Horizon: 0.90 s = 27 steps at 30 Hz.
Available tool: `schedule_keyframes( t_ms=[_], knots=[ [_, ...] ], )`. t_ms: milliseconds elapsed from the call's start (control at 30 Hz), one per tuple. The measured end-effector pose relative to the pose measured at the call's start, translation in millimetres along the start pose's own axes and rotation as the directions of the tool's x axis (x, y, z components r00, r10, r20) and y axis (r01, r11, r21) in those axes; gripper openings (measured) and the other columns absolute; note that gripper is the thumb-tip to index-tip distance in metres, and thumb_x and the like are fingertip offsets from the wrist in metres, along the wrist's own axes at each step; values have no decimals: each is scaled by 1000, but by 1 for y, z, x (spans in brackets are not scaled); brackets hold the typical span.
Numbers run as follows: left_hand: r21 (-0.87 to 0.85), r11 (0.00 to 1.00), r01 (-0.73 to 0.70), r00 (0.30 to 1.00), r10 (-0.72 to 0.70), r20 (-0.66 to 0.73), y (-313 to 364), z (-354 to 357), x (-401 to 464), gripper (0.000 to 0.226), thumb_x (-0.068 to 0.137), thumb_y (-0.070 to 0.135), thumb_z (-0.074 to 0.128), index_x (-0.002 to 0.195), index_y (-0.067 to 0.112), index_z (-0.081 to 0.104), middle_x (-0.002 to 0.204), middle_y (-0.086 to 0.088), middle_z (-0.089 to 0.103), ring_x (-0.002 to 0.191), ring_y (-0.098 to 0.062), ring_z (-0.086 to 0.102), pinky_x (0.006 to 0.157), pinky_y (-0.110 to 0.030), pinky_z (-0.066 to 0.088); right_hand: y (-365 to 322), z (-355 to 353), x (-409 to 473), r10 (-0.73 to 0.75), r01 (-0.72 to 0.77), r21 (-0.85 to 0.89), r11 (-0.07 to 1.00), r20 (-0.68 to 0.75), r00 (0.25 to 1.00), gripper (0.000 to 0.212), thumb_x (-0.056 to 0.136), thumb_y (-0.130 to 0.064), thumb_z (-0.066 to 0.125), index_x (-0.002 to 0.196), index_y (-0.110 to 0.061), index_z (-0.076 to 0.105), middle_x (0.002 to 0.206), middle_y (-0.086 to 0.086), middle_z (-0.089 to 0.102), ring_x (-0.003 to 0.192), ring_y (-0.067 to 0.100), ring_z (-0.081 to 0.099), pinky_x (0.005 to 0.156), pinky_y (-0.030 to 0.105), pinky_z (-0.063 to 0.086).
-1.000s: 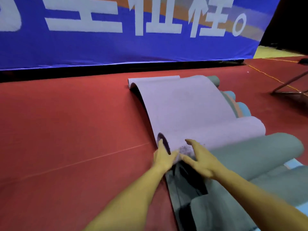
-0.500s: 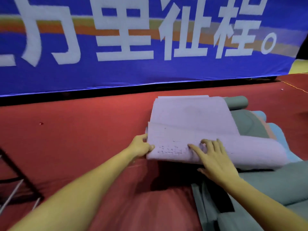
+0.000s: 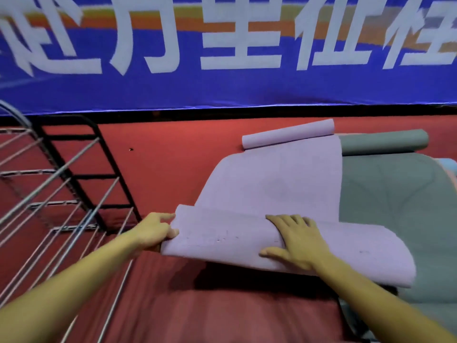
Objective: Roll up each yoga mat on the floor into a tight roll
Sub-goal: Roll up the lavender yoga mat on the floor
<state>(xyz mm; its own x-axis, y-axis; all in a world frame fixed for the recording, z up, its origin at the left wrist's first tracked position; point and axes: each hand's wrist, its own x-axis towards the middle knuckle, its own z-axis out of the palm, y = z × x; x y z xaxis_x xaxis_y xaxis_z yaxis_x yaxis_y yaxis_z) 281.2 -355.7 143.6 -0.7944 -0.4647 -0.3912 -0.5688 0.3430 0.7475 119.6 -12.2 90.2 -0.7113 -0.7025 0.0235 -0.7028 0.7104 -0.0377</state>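
A lilac yoga mat [image 3: 277,184] stretches away from me on the red floor, its far end curled up and its near end wound into a loose roll. My left hand [image 3: 154,231] grips the left end of that roll, thumb over the top. My right hand [image 3: 298,243] lies flat on top of the roll near its middle, fingers straight. A grey-green mat [image 3: 395,206] lies under and to the right of the lilac one, with its far end rolled [image 3: 385,142]. A light blue mat edge [image 3: 448,164] shows at the far right.
A metal wire rack [image 3: 61,184] with a black frame stands on the left, close to my left arm. A blue banner [image 3: 222,90] with white characters runs along the back. Red floor [image 3: 173,154] lies between rack and mats.
The view has swung left, bringing the wire rack into sight. The lilac roll has been pulled left and toward me, off the grey-green mat. Both hands stay on the roll.
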Motion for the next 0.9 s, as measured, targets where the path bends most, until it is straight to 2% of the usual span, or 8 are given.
schedule_keyframes(
  t_ms=[67,167,300,433,533,633,800,900],
  knots=[
    [54,996,66,997,-68,31,-38,0,-5,35,93,-6,61,110,24,66,68,1,67,57,-15,57,53,-26,48,-27,26,-19,-34,34,7,999,102,994,110,72,-105,15,158,-39,29,153,-14,45,132,22,47,108,47,36],
    [158,977,145,986,-156,61,-89,11,6,35,83,10,69,118,17,66,79,-2,74,54,-15,63,49,-26,50,-48,69,-48,-52,35,77,996,229,972,97,82,-98,18,159,-40,26,154,-17,41,133,19,45,109,42,36],
    [403,909,102,969,-183,166,-152,56,40,93,64,64,68,142,15,57,134,-1,66,115,-18,65,97,-29,51,-40,115,-50,11,-76,194,978,316,949,89,89,-88,4,151,-38,43,150,-15,48,133,15,47,112,36,37],
    [528,844,100,989,-144,43,-190,90,79,100,54,107,41,92,17,64,98,-5,70,100,-29,66,77,-39,47,-8,135,-31,333,-394,238,888,259,907,67,97,-74,32,138,-26,56,133,0,62,122,23,60,100,38,48],
    [264,947,185,980,-159,-119,-190,100,114,112,46,99,59,112,9,53,112,-8,63,103,-30,62,81,-40,46,30,134,-18,561,-573,10,820,188,806,53,100,-63,46,137,-25,54,132,3,61,123,30,55,92,42,49],
    [-58,931,359,933,-360,-6,-176,104,145,140,47,79,90,153,4,36,141,-16,58,118,-34,64,92,-42,52,79,148,-23,776,-798,-34,601,263,573,78,88,-74,56,141,-17,48,144,15,49,130,41,46,103,49,43],
    [-170,861,479,875,-453,168,-186,109,153,123,39,78,94,135,8,61,115,-13,75,93,-33,77,82,-46,61,118,168,-41,872,-946,87,313,369,322,102,90,-70,60,155,0,24,158,35,24,136,53,45,109,55,40],
    [-174,863,473,878,-446,176,-189,110,141,108,52,66,96,126,-5,61,109,-17,76,94,-36,76,82,-47,61,146,174,-56,881,-961,113,254,382,278,92,88,-69,59,149,-4,36,153,27,42,133,46,52,105,50,44]
  ],
)
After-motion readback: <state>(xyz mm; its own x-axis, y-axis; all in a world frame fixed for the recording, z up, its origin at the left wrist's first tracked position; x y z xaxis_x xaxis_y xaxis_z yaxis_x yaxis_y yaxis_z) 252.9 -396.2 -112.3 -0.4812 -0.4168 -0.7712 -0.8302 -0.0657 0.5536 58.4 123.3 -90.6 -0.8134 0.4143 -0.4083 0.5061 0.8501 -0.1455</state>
